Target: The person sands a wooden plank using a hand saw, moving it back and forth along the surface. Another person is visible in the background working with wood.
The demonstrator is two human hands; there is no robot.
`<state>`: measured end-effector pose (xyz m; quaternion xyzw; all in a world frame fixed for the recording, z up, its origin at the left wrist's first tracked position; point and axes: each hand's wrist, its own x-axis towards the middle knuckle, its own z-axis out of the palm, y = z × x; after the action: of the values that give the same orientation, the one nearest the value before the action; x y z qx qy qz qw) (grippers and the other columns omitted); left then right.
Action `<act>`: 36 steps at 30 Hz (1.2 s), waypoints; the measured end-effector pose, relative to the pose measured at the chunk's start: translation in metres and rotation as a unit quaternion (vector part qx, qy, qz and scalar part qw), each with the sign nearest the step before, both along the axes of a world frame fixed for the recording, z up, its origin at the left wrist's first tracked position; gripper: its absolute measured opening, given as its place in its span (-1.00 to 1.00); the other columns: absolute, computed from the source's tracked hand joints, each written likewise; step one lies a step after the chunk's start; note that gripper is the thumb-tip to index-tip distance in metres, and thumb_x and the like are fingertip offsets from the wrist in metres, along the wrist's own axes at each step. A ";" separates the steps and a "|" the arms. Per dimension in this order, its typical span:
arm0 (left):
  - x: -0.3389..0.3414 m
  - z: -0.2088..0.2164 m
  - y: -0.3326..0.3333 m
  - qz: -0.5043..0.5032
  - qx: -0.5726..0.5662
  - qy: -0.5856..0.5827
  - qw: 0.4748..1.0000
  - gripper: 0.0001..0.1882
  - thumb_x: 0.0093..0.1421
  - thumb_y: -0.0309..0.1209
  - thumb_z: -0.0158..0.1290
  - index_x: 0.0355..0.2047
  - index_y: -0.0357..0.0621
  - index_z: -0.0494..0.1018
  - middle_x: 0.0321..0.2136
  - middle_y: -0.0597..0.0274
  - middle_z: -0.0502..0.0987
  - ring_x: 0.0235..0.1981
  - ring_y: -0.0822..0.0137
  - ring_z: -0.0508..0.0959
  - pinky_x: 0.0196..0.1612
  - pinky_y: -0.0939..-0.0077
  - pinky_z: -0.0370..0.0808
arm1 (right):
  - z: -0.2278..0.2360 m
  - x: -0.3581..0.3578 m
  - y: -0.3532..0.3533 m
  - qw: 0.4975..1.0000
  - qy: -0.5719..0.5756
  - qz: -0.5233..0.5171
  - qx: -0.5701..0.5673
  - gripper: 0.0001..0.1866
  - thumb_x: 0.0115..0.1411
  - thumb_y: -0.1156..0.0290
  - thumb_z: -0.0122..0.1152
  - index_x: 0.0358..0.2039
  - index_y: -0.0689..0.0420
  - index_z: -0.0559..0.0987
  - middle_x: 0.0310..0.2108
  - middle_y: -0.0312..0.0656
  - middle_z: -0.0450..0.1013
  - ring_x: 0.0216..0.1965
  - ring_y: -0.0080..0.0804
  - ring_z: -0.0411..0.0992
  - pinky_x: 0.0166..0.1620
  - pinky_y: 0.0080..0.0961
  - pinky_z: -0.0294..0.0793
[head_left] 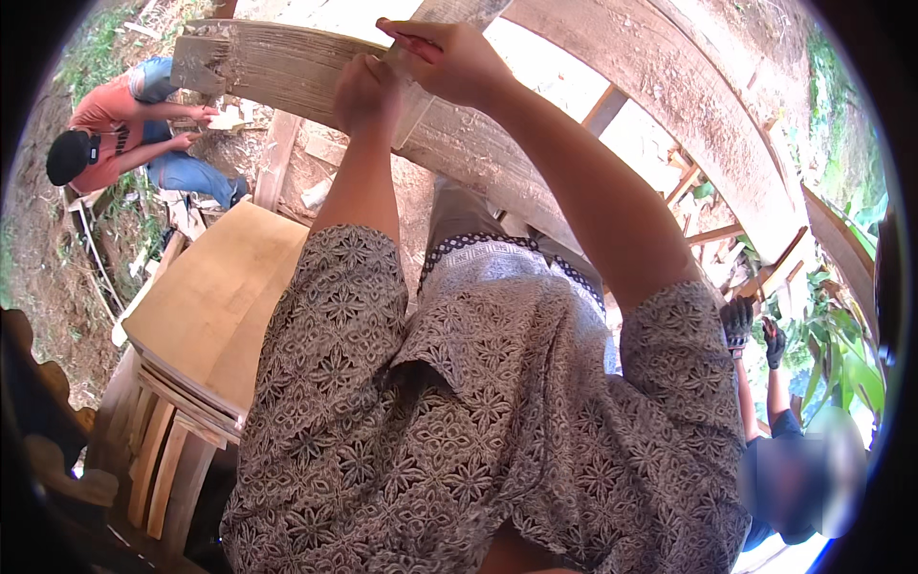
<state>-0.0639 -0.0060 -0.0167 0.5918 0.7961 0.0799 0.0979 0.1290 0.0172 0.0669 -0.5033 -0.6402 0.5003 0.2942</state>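
You have both fists clamped, left hand (366, 91) and right hand (449, 59), on one curved wooden plank (277, 69), with two other people nearby.

A: How many bare hands does the wearer show?
B: Two: left hand (366, 93) and right hand (449, 59).

A: Other persons?
B: Two: one crouching person in an orange shirt (113, 134), one person in dark work gloves (776, 421).

A: Gloves?
B: Two.

A: Stacks of pale curved plywood sheets (206, 306)?
B: One.
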 end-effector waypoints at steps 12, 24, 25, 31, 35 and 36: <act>-0.051 0.002 0.022 0.000 0.040 -0.004 0.999 -0.52 0.39 -0.10 -0.31 -0.21 -0.10 0.56 -0.17 -0.10 0.64 -0.19 -0.25 0.62 -0.13 -0.19 0.51 | 0.114 0.159 -0.165 0.998 0.048 0.047 -0.016 -0.40 0.25 0.66 0.15 0.32 0.06 0.48 -0.01 -0.12 0.62 -0.51 -0.57 0.53 -0.38 -0.59 0.50; -0.025 0.007 0.015 -0.012 -0.003 -0.021 1.000 -0.57 0.41 -0.15 -0.27 -0.29 -0.19 0.49 -0.25 -0.12 0.59 -0.21 -0.26 0.59 -0.15 -0.20 0.47 | 0.034 0.012 -0.035 0.998 -0.034 0.042 -0.043 -0.50 0.28 0.41 0.24 0.24 -0.15 0.58 -0.19 -0.17 0.70 -0.39 -0.40 0.61 -0.22 -0.46 0.60; -0.022 0.008 0.013 -0.004 -0.028 -0.023 0.999 -0.57 0.41 -0.15 -0.27 -0.29 -0.20 0.49 -0.25 -0.13 0.58 -0.21 -0.26 0.58 -0.14 -0.20 0.47 | 0.029 0.010 -0.030 0.999 -0.028 0.020 -0.025 -0.51 0.28 0.40 0.24 0.24 -0.15 0.59 -0.22 -0.17 0.69 -0.41 -0.40 0.60 -0.22 -0.45 0.59; -0.040 -0.011 0.023 -0.009 -0.010 0.014 1.000 -0.52 0.39 -0.13 -0.28 -0.26 -0.20 0.55 -0.21 -0.19 0.61 -0.17 -0.30 0.59 -0.09 -0.21 0.48 | 0.018 0.024 -0.045 1.000 -0.006 0.002 -0.025 -0.50 0.28 0.41 0.20 0.23 -0.24 0.59 -0.27 -0.16 0.69 -0.46 -0.38 0.56 -0.23 -0.42 0.59; -0.041 -0.014 0.021 0.006 0.017 0.025 1.000 -0.53 0.38 -0.13 -0.28 -0.26 -0.17 0.57 -0.22 -0.17 0.64 -0.17 -0.29 0.60 -0.10 -0.19 0.49 | 0.057 0.106 -0.113 0.999 0.047 -0.007 -0.007 -0.44 0.29 0.52 0.14 0.26 -0.25 0.55 -0.06 -0.25 0.68 -0.35 -0.36 0.65 -0.15 -0.39 0.67; -0.041 -0.006 0.024 0.008 0.023 0.026 0.999 -0.53 0.37 -0.13 -0.28 -0.27 -0.16 0.57 -0.23 -0.16 0.64 -0.18 -0.29 0.60 -0.11 -0.19 0.49 | 0.070 0.129 -0.130 0.999 0.045 0.002 -0.002 -0.40 0.25 0.58 0.16 0.27 -0.24 0.54 -0.06 -0.25 0.68 -0.35 -0.37 0.65 -0.18 -0.42 0.67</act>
<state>-0.1050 0.0181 -0.0230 0.5895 0.8009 0.0840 0.0627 0.2585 -0.1123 0.1367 -0.4796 -0.6264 0.5245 0.3202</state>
